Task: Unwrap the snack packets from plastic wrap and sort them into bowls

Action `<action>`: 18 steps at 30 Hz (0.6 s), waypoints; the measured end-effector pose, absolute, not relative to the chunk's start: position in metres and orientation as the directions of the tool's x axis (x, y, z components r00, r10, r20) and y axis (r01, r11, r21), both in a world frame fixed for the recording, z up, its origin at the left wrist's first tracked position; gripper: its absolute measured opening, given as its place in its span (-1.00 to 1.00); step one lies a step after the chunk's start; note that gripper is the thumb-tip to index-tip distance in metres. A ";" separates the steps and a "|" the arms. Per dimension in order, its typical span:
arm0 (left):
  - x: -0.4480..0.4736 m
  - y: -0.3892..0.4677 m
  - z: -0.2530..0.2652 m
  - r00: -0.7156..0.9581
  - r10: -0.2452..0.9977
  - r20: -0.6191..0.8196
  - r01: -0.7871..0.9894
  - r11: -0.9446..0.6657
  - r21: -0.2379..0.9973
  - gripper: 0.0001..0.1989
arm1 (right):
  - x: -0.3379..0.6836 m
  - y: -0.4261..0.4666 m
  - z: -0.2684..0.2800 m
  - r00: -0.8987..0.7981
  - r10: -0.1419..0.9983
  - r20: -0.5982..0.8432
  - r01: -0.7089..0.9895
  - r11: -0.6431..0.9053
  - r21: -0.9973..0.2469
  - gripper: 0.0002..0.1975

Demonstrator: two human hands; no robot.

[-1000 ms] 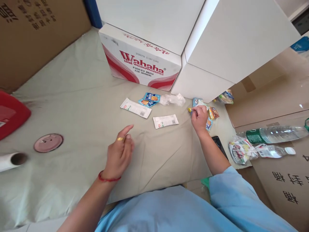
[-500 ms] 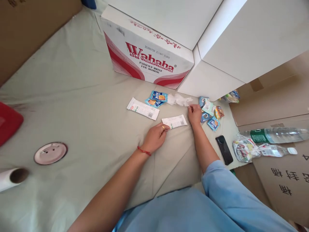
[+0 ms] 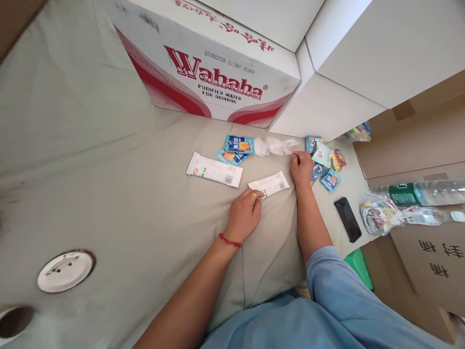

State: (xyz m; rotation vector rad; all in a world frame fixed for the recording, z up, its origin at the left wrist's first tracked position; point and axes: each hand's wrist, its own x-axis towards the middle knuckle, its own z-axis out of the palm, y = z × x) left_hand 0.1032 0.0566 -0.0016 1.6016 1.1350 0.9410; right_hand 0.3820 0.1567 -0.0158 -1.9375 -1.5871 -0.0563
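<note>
My left hand (image 3: 245, 211) is closed, its thumb and fingers pinching the near left end of a white snack packet (image 3: 271, 184) that lies on the cloth. Curled at the right end of a crumpled clear plastic bag (image 3: 272, 146), my right hand (image 3: 302, 167) grips its edge; the fingertips are partly hidden. A second white packet (image 3: 215, 169) lies to the left, nobody touching it. Two blue snack packets (image 3: 239, 145) overlap against the bag's left end. Just right of my right hand sits a small pile of colourful snack packets (image 3: 322, 154).
A Wahaba-style white and red water carton, printed "Wahaha" (image 3: 214, 82), stands behind the packets, beside white boxes (image 3: 327, 102). On the right lie a black phone (image 3: 348, 219) and plastic bottles (image 3: 428, 193). A round pin badge (image 3: 66, 271) rests face down at left.
The view has shifted and come nearer the carton; the red object at left has gone out of sight. Both hands keep nearly the same places by the packet and the bag.
</note>
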 end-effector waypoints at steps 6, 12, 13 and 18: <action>0.098 0.067 0.003 0.129 0.983 -0.131 0.056 0.125 0.991 -0.79 | 0.380 0.159 -0.014 0.561 0.778 0.283 0.545 -0.090 -0.833 -0.71; 0.101 0.067 0.007 0.070 0.986 -0.152 -0.146 0.160 0.976 -0.88 | 0.355 0.135 0.022 0.687 0.725 0.038 -0.062 0.110 -0.992 -0.82; 0.101 0.065 0.008 0.055 0.991 -0.121 -0.145 0.128 0.981 -0.87 | 0.349 0.123 0.030 0.637 0.770 0.006 -0.149 0.131 -0.980 -0.80; 0.099 0.056 0.020 0.018 0.998 0.066 -0.121 -0.064 0.991 -0.78 | 0.323 0.037 0.054 0.186 0.975 -0.119 -0.278 -0.064 -0.959 -0.92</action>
